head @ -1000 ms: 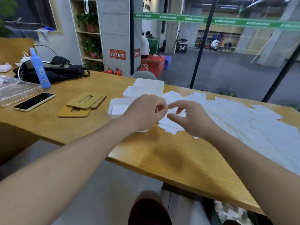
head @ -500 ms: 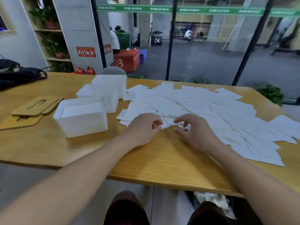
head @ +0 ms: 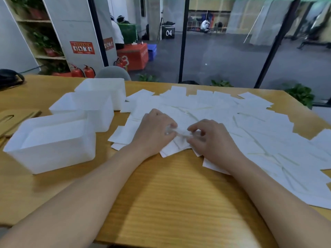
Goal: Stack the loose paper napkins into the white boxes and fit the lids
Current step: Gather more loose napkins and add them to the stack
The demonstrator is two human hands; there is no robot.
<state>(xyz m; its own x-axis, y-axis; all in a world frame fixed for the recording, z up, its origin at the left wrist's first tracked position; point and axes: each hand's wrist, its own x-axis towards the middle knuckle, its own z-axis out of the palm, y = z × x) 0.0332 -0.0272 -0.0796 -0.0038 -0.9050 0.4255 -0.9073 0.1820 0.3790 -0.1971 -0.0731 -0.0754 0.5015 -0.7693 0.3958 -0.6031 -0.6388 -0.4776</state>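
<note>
Two bare forearms enter from the bottom edge, and no sleeve covers them up to where the picture cuts them. The left hand (head: 154, 132) and the right hand (head: 213, 140) wear no glove, ring, watch or bracelet; the fingertips are blurred, so nails are not clear

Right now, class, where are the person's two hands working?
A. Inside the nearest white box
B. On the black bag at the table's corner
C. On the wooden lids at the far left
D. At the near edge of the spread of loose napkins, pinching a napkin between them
D: the left hand and right hand meet over the near edge of the loose napkins, both pinching one napkin, well right of the nearest white box.
</note>
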